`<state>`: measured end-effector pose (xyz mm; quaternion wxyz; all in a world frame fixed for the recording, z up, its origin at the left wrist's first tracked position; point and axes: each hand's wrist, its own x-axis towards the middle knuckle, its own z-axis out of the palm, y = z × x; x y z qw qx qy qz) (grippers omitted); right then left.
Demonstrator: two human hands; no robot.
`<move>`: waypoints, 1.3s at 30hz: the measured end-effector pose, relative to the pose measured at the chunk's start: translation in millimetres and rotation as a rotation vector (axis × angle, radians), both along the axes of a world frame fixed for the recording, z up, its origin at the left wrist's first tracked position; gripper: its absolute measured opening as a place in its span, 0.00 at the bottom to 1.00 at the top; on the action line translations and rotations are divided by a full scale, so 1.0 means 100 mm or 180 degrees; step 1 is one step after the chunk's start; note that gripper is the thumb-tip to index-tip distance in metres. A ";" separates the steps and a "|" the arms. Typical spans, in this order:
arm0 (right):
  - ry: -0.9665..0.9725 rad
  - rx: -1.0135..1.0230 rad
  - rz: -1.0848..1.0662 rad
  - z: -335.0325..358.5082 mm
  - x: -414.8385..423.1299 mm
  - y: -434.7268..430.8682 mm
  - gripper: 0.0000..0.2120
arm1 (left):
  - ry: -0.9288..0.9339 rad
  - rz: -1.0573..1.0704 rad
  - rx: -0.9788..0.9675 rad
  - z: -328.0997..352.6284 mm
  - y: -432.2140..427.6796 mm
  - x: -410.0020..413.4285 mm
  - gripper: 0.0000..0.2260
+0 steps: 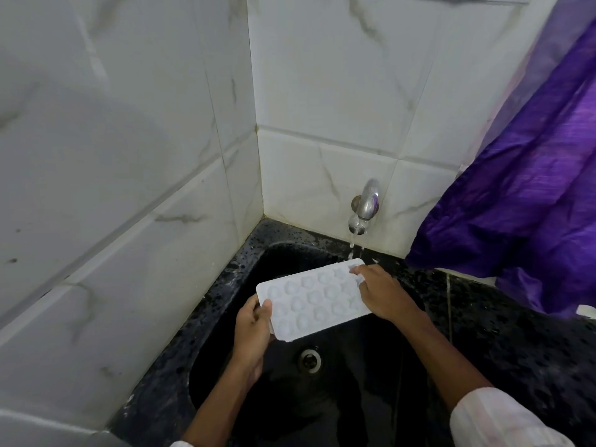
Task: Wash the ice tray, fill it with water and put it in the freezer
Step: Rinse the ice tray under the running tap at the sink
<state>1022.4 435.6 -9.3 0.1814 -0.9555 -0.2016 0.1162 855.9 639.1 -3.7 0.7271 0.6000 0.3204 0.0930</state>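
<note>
**Ice tray held over the black sink, under the running tap**

Through the head camera I looked down into a corner with white tiled walls. The white ice tray was up in the air over the black sink, held by both hands. It did not touch the sink. It sat a bit tilted, with its far right corner just below the tap.

The left hand gripped the near left end of the tray. Its thumb lay on top and its fingers went under the edge. The right hand held the far right end, with its fingers bent over the top of the corner. I could not see its thumb.

A thin stream of water ran down from the silver tap and landed at that far right corner, right by the fingers.

The tray had three rows of small round cups. I could not tell if the cups faced up or down, or if any water sat in them.

The sink was dark and looked wet. I saw the round metal drain at the bottom, below the tray. I saw nothing else in the sink.

A black speckled counter went around the sink. A shiny purple cloth hung on the right, and its lower part lay on the counter. A white sleeve covered the right arm.
</note>
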 end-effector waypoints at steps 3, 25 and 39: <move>-0.0063 -0.0184 0.0045 0.03 0.02 0.05 0.20 | 0.0023 0.0062 0.0020 0.01 -0.01 0.00 0.10; -0.0127 -0.0007 0.0277 0.19 0.09 0.12 0.18 | -0.0118 0.0201 -0.0115 0.01 0.04 -0.04 0.09; -0.0040 -0.0045 0.0330 0.28 0.08 0.17 0.18 | -0.0200 0.0223 -0.0110 -0.01 0.04 -0.07 0.09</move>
